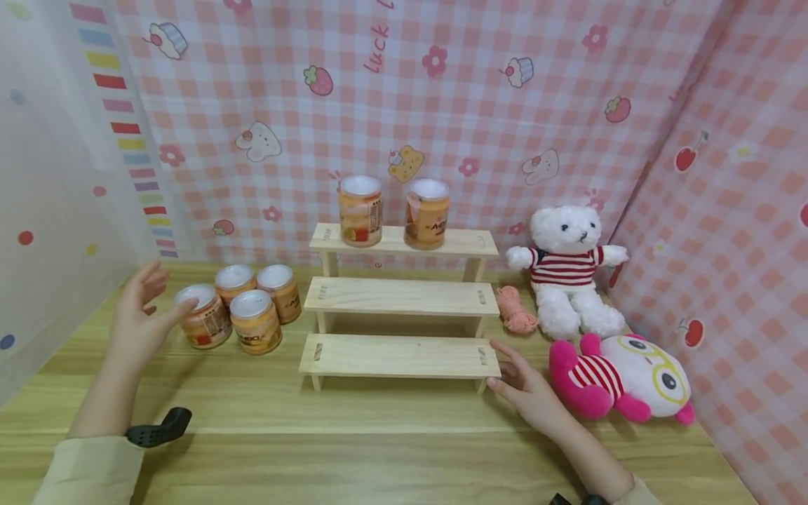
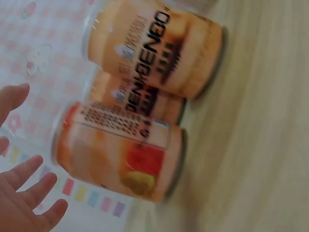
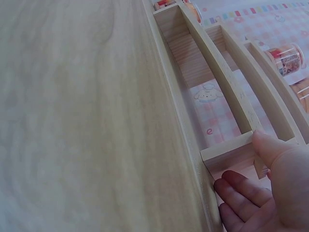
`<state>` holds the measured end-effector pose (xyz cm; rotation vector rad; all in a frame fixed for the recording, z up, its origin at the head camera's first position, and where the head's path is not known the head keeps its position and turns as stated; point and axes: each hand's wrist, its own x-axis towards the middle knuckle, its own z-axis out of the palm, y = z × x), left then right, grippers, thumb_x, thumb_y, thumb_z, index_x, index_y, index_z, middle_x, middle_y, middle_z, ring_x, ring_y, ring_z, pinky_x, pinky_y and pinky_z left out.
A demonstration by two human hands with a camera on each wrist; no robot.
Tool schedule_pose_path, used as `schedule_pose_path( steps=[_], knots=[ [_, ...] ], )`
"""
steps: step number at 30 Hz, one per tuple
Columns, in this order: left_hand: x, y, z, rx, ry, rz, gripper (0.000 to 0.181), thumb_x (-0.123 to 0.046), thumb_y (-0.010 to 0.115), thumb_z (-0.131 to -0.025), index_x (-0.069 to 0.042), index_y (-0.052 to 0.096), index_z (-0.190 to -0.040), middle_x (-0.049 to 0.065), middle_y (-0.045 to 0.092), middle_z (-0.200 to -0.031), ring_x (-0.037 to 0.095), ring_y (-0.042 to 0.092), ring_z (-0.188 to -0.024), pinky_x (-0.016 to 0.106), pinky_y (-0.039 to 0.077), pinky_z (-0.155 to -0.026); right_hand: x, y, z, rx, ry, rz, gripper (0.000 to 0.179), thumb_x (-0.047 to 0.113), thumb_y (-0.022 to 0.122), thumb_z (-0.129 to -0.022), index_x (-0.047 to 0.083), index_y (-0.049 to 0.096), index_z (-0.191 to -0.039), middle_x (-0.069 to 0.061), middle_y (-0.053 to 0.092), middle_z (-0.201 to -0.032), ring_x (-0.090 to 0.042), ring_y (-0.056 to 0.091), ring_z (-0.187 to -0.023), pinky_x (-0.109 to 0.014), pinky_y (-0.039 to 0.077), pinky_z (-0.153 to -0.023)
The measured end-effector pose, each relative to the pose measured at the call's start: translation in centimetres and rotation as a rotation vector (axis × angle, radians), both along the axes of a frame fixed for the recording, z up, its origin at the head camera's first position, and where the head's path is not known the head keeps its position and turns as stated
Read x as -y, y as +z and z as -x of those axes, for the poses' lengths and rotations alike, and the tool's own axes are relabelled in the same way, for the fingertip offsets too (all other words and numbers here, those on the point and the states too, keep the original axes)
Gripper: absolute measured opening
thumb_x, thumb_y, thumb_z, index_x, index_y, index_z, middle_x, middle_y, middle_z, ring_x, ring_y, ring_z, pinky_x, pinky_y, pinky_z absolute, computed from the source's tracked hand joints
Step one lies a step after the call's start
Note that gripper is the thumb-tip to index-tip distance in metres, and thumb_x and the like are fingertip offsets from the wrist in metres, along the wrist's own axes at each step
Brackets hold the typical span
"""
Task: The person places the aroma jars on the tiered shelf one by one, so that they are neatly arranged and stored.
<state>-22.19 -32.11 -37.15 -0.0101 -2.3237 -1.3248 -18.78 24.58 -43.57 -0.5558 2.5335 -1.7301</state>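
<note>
Several orange-labelled cans with pale lids stand grouped on the table at left; the nearest to my left hand is the left front can (image 1: 205, 326). My left hand (image 1: 140, 315) is beside it with fingers spread, thumb overlapping its lid in the head view. In the left wrist view the fingers (image 2: 36, 193) hold nothing. At centre stands a three-step wooden rack (image 1: 398, 356), with two more cans (image 1: 361, 214) (image 1: 427, 216) on its top step. My right hand (image 1: 527, 393) touches the right end of the lowest step, the thumb at its front corner and the other fingers loosely extended.
A white teddy bear (image 1: 564, 273) in a striped shirt sits right of the rack, with a pink yarn skein (image 1: 516, 311) beside it. A pink and white plush toy (image 1: 625, 379) lies in front. Patterned cloth (image 1: 467, 112) hangs behind the wooden table (image 1: 353, 456).
</note>
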Motion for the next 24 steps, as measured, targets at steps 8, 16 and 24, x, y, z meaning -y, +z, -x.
schedule_pose_path(
  steps=[8,16,24],
  knots=[
    [0.8,-1.5,0.4,0.054,-0.070,0.000,0.083,-0.019,0.065,-0.092,-0.007,0.010,-0.154,0.033,0.024,-0.147,0.053,0.027,-0.128,0.066,0.023,-0.101,0.0,-0.1,-0.1,0.001,-0.007,0.001,0.062,0.004,0.062,-0.093,0.003,0.032,-0.147,-0.028,0.057,-0.123,-0.031,0.055,-0.113,-0.024,0.047,-0.088],
    [1.0,-2.9,0.5,0.123,-0.107,0.022,0.088,-0.020,0.067,-0.091,-0.005,0.007,-0.153,0.034,0.024,-0.146,0.055,0.029,-0.125,0.063,0.034,-0.094,0.2,0.1,-0.3,-0.027,0.007,0.010,0.061,0.003,0.061,-0.093,-0.001,0.031,-0.146,-0.030,0.056,-0.122,-0.035,0.055,-0.113,-0.023,0.048,-0.087],
    [0.9,-3.6,0.5,0.154,-0.131,0.012,0.087,-0.022,0.067,-0.092,-0.003,0.007,-0.152,0.036,0.026,-0.145,0.054,0.033,-0.122,0.031,0.040,-0.079,0.3,0.4,-0.3,-0.012,0.005,0.006,0.061,0.004,0.061,-0.093,-0.001,0.030,-0.146,-0.030,0.056,-0.123,-0.033,0.055,-0.113,-0.023,0.048,-0.086]
  ],
)
